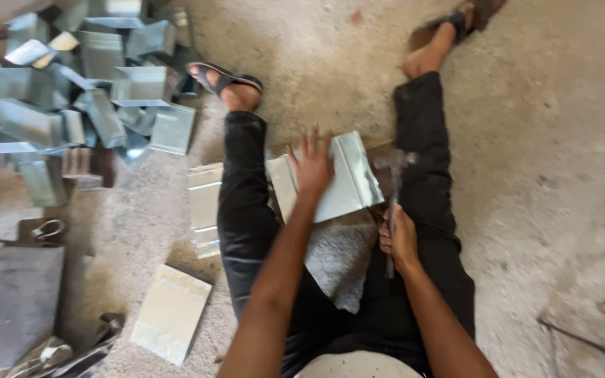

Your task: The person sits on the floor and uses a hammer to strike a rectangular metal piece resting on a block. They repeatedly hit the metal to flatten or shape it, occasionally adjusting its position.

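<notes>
Head view: spread left hand (311,168) presses shiny creased metal sheet (348,183); right hand (402,238) grips hammer (393,183).

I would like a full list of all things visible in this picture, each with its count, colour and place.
metal sheet: one, silver, on the floor between the legs, under the left hand
hammer: one, dark, in the right hand, head beside the sheet
bent pieces: a pile, count unclear, silver, upper left
flat sheets: a small stack, silver, left of the left leg
panel: one, pale, lower left
dark plate: one, grey, far left
floor: concrete, grey
sandals: two, dark, on the feet
legs: two, black trousers, spread apart
left hand: flat on the sheet
right hand: grips the hammer
</notes>
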